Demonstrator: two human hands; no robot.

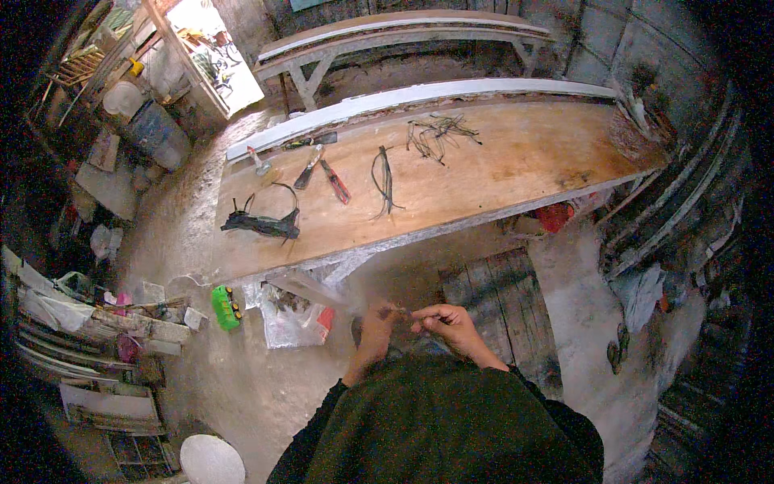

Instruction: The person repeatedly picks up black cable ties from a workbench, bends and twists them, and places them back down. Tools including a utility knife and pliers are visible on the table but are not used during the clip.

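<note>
Close together in front of my body, my left hand (377,329) and my right hand (453,327) have their fingertips nearly meeting. Both are closed in a pinch, and whatever lies between the fingers is too small and blurred to name. Beyond them stands a wooden table (516,161). On its top lie red-handled pliers (335,181), a second cutting tool (309,167), a bundle of thin black wires (384,181) and a loose tangle of black wires (439,137). A black bundle with a looped strap (262,223) rests at the table's near left.
A white-edged bench (403,32) runs behind the table. On the floor to the left are a green toy truck (226,307) and a clear plastic bag (294,327). Dark wooden boards (504,302) lie right of my hands. A blue barrel (157,133) stands near the bright doorway (218,56).
</note>
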